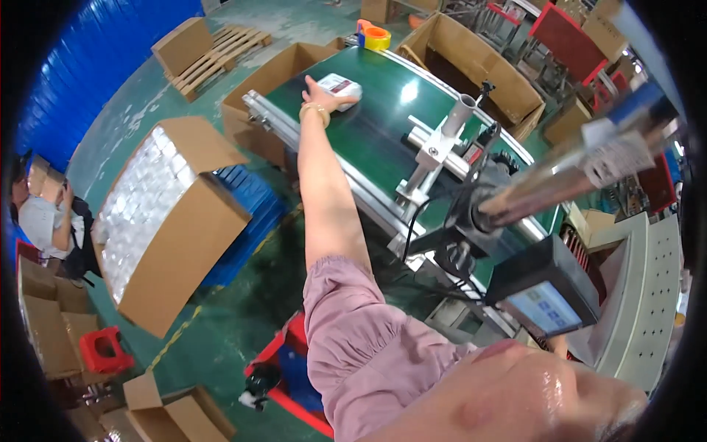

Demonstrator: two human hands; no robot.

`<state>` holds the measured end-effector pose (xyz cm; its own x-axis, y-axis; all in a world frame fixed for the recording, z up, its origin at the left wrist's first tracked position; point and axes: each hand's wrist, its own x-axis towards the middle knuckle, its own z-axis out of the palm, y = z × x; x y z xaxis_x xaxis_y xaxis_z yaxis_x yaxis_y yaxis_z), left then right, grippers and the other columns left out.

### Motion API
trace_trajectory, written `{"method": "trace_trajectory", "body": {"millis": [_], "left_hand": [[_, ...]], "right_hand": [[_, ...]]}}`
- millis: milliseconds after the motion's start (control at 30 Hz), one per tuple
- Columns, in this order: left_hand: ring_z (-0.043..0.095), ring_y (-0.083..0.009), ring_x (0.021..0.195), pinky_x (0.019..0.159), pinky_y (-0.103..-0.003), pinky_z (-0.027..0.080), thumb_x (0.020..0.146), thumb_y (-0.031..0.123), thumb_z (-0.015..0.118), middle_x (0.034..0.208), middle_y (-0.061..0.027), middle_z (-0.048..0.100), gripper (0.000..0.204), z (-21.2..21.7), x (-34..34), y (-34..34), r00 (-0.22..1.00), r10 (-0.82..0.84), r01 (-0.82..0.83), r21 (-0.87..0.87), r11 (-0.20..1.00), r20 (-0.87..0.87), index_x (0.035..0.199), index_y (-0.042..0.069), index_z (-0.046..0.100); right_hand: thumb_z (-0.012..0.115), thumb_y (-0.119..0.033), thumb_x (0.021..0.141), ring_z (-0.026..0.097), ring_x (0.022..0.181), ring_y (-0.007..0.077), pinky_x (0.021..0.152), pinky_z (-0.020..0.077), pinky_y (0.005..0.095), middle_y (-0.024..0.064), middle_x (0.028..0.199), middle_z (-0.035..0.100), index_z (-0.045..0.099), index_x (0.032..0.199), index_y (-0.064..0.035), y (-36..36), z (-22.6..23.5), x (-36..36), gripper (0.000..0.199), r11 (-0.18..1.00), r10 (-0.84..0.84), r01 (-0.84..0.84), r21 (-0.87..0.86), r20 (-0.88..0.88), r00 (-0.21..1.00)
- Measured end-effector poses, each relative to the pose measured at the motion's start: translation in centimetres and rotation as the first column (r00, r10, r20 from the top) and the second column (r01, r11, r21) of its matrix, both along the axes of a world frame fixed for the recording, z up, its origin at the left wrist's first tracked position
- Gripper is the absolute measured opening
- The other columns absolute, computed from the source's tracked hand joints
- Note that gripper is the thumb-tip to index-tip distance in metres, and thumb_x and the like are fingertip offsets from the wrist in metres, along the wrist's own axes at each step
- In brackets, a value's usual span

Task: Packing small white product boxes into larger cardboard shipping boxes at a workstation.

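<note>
Head view: left hand (318,94) on small white box (340,90), long axis across green belt (383,140)

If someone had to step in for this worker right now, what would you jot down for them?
Left hand: arm stretched far out over the green conveyor belt, fingers open and resting against a small white packet with a red band near the belt's far end. It is touching the packet, not gripping it.
Right hand: out of view.
Things: this is the only packet on the belt. A big open carton packed with small clear-wrapped items stands tilted to the left of the belt. Another open carton sits just beyond the belt's left rail.
Done: the packet lies on the belt.
Left: the tilted carton looks full.
</note>
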<state>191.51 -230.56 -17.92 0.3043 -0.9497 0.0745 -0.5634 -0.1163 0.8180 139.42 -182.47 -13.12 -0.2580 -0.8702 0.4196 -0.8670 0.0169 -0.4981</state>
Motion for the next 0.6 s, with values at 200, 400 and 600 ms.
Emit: {"method": "trace_trajectory", "body": {"millis": [200,400,600], "left_hand": [[0.023,-0.0337,0.126,0.103,-0.038,0.026,0.039,0.029,0.085,0.136,-0.0189,0.022,0.123,1.2,-1.2,4.3,0.994,-0.012,-0.021,-0.296,0.955,-0.107,0.134,0.000,0.014],[0.031,-0.0339,0.118,0.099,-0.040,0.030,0.043,0.024,0.083,0.126,-0.0183,0.030,0.109,10.3,-0.4,19.7,0.974,0.201,-0.031,-0.824,0.566,0.102,0.130,0.002,0.020],[0.035,-0.0306,0.115,0.097,-0.039,0.032,0.046,0.021,0.083,0.126,-0.0168,0.028,0.106,18.3,-1.5,34.8,0.986,0.091,0.074,-0.847,0.526,0.142,0.130,0.003,0.020]], "right_hand": [[0.052,-0.002,0.081,0.057,0.084,0.0207,0.076,0.0440,0.0311,0.0105,0.094,0.060,0.056,0.099,0.0021,1.0,0.2,0.9,0.019,0.991,0.023,-0.024,0.132,0.007,1.000],[0.054,-0.002,0.081,0.058,0.076,0.0180,0.072,0.0450,0.0296,0.0081,0.085,0.061,0.058,0.092,0.0013,3.6,1.1,2.9,0.013,0.957,0.105,-0.144,0.252,0.161,0.981],[0.054,0.000,0.080,0.055,0.073,0.0129,0.068,0.0441,0.0257,0.0064,0.078,0.058,0.058,0.091,-0.0016,12.7,1.2,5.5,0.011,0.962,0.153,-0.201,0.183,0.250,0.956]]}}
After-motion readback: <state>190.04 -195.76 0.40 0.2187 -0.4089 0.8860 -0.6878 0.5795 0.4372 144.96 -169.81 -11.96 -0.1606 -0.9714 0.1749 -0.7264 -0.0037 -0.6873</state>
